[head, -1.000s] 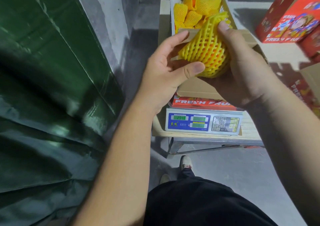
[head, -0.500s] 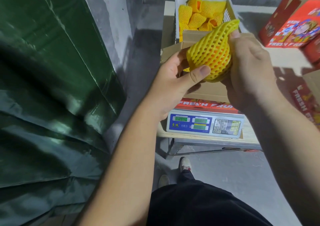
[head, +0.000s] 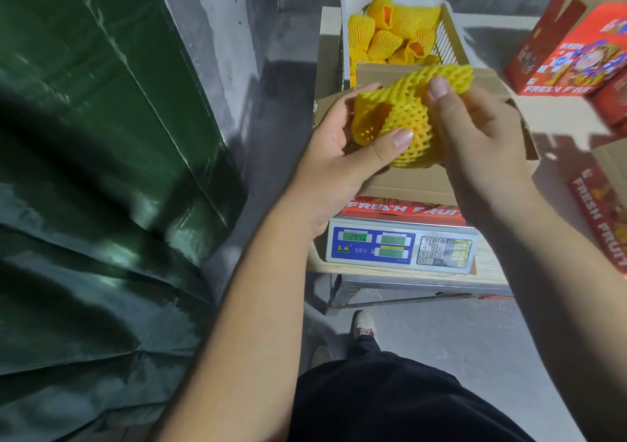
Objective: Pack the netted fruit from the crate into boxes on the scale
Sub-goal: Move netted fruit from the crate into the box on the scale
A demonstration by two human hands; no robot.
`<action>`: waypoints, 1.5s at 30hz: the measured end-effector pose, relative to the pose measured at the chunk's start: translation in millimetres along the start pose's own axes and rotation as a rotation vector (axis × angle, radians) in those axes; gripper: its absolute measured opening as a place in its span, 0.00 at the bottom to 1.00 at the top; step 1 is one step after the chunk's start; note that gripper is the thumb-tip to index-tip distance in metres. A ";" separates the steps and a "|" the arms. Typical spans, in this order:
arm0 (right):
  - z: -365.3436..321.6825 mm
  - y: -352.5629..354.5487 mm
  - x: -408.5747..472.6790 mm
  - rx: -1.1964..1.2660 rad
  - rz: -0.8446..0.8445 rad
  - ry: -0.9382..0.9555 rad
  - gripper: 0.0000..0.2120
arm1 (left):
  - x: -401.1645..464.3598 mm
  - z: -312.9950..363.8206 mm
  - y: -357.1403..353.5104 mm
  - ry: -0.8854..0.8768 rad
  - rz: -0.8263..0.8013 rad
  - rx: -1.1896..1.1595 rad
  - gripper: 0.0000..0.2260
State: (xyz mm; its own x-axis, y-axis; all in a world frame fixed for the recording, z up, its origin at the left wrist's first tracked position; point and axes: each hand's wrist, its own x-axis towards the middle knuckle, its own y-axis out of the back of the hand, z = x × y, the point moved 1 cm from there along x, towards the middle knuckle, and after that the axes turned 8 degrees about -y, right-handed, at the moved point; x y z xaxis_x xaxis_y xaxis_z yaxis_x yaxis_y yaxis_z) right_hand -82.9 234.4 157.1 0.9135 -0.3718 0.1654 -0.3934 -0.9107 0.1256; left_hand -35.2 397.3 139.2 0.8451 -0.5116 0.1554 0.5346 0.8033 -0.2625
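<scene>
Both hands hold one orange fruit in a yellow foam net sleeve (head: 409,126) above the open brown cardboard box (head: 407,183), which sits on the white digital scale (head: 400,250). Left hand (head: 334,166) cups the fruit from the left and below, thumb curled over the front of the net, fingers wrapped behind it. Right hand (head: 481,143) grips the right side, thumb pressed on the loose upper end of the net, which sticks out up and to the right; its other fingers are hidden behind the fruit. The net's lower left end gapes open, showing a hollow mouth. The box has a red printed side reading FRESH FRUIT facing the camera, flaps open. The scale's green display reads about 2940, digits a bit blurred. Behind the box, touching or just beside its far flap, is the white slatted plastic crate (head: 451,31) with more yellow netted fruit (head: 386,41) piled inside. Scale and crate rest on a pale wooden table with a metal frame (head: 407,272). Red printed cardboard boxes (head: 576,58) stand on the right, another at the right edge lower down. Green glossy tarpaulin (head: 101,170) fills the left side against a grey concrete wall (head: 217,34). Below: black trousers and one light shoe (head: 363,324) on the grey floor.
</scene>
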 end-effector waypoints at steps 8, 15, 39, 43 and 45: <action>5.7 7.9 7.3 -0.223 0.209 0.126 0.17 | 3.1 -8.3 -5.1 0.082 -0.048 0.006 0.27; 12.0 1.7 2.9 0.240 -0.197 -0.280 0.22 | 6.0 -11.3 -7.6 -0.058 0.171 0.186 0.15; 44.7 84.6 75.8 -0.846 0.016 -0.241 0.27 | 26.4 -21.8 -5.1 0.153 0.110 0.340 0.10; 34.2 65.7 51.7 -0.733 -0.084 -0.213 0.23 | 30.0 -17.5 -7.9 0.128 0.065 0.397 0.10; 26.8 51.7 39.2 -0.699 -0.163 -0.156 0.23 | 29.4 -18.9 -6.4 0.110 0.056 0.428 0.11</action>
State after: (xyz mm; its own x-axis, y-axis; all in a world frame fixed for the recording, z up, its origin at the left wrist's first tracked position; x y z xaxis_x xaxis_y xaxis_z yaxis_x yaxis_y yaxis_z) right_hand -64.6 167.9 143.8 0.9496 -0.3104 -0.0432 -0.1783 -0.6485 0.7400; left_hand -13.9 371.3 127.5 0.8792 -0.4745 0.0435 0.4634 0.8727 0.1536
